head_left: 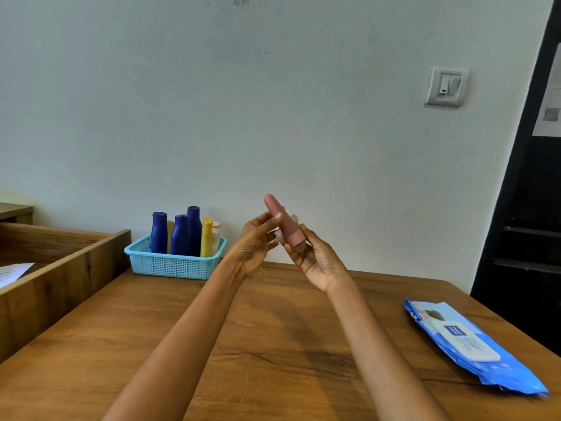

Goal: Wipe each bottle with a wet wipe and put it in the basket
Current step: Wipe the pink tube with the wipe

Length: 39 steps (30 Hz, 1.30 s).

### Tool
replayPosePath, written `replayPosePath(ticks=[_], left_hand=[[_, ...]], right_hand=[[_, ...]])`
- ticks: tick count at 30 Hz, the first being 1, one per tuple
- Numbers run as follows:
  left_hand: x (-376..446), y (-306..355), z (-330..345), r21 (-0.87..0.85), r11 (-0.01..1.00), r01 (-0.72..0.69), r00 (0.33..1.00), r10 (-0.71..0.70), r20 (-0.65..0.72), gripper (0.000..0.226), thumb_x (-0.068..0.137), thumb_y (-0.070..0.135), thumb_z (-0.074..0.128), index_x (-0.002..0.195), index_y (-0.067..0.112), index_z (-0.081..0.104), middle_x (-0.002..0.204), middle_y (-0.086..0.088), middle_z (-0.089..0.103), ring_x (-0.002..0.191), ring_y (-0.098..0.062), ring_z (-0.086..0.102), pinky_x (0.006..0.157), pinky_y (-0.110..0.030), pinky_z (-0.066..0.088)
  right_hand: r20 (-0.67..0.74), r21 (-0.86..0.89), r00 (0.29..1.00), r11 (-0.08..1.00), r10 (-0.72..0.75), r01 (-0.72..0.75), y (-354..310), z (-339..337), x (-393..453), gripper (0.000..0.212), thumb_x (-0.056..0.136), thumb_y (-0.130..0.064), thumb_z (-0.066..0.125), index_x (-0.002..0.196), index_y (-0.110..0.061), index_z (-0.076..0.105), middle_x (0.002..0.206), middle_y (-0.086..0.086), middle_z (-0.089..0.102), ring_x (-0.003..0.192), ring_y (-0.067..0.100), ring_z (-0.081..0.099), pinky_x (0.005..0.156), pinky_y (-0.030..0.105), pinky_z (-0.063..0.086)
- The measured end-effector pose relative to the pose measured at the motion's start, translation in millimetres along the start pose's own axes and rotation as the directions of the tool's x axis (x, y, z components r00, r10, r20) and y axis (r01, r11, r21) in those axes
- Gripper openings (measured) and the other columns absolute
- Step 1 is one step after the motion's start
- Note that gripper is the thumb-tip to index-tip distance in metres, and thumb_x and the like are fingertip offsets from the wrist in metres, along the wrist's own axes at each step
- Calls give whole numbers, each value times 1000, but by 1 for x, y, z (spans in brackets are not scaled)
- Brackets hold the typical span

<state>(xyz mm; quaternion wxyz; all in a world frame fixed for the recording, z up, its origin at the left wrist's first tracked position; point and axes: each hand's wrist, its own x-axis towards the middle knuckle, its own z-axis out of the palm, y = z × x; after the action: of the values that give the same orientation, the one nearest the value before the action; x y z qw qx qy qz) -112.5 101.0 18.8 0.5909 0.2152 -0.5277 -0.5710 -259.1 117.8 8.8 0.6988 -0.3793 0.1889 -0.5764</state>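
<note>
Both hands are holding a pink bottle (282,221) up in the air above the wooden table (273,344), its rounded end pointing up and tilted slightly left. The right hand (315,256) is curling its fingers around the bottle's lower, capped end, with a pale wet wipe (293,218) showing behind the bottle. The left hand (258,238) is pinching the bottle's middle between thumb and fingers. The light blue basket (174,262) is sitting at the table's far edge by the wall, carrying three dark blue bottles (180,235), a yellow bottle (207,238) and a pale one upright. A blue wipes pack (467,344) is lying flat on the right
</note>
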Motion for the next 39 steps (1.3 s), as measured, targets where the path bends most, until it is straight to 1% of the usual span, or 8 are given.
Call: replayPosePath(ticks=[7,15,20,23,26,31,35,39], left_hand=[[4,-1,7,164,984,-66,985,90,-144,28,81,23,67,106,12,62,100,-4,70,102,-19,63,98,-31,44],[2,1,9,195,981,-2,948,64,-311,26,83,24,68,104,10,60,99,-7,68,85,-17,66,90,-30,43],[3,-2,11,132,990,58,921,-1,-390,39,83,27,69,113,5,60,103,-8,67,92,-21,65,97,-39,46],[3,-2,6,94,989,112,921,-67,-383,41,84,26,69,113,0,59,95,-9,65,89,-23,65,81,-37,52],[2,-1,4,82,976,200,929,-162,-334,34,85,22,67,108,-1,59,89,-9,63,81,-22,63,67,-32,50],[4,4,1,89,949,303,934,-277,-225,45,83,19,67,120,-3,54,110,-18,59,97,-31,60,89,-46,50],[2,7,-2,115,922,369,920,-344,-189,49,83,17,67,123,-4,49,109,-19,58,90,-32,61,69,-41,55],[1,3,1,231,883,409,911,-378,-165,50,80,17,70,120,-4,48,109,-18,58,94,-31,60,68,-38,54]], right_hand=[[46,-449,982,874,-184,184,-3,0,-2,43,81,-22,70,122,-12,61,109,12,70,97,20,68,81,27,55],[118,-903,805,274,-582,331,7,8,7,27,80,-26,73,107,-22,69,105,-8,68,95,4,61,76,16,50],[362,-903,674,-64,-644,424,13,10,4,25,87,-17,66,111,-18,69,97,-4,68,88,8,63,72,20,54],[430,-885,643,-155,-634,439,22,7,3,29,90,-17,61,119,-16,65,105,-2,68,91,9,63,74,21,54],[425,-887,637,-157,-643,434,24,3,3,28,92,-15,59,119,-15,65,106,-1,68,92,10,63,76,21,54],[338,-897,633,-34,-696,441,18,4,1,27,91,-15,60,117,-14,67,106,0,70,94,8,64,78,12,49],[205,-908,636,98,-744,407,16,11,3,28,91,-17,60,118,-12,65,114,2,68,103,12,64,85,18,51],[57,-895,618,234,-784,379,6,11,3,29,91,-19,60,120,-16,63,115,1,68,103,14,64,83,25,55]])
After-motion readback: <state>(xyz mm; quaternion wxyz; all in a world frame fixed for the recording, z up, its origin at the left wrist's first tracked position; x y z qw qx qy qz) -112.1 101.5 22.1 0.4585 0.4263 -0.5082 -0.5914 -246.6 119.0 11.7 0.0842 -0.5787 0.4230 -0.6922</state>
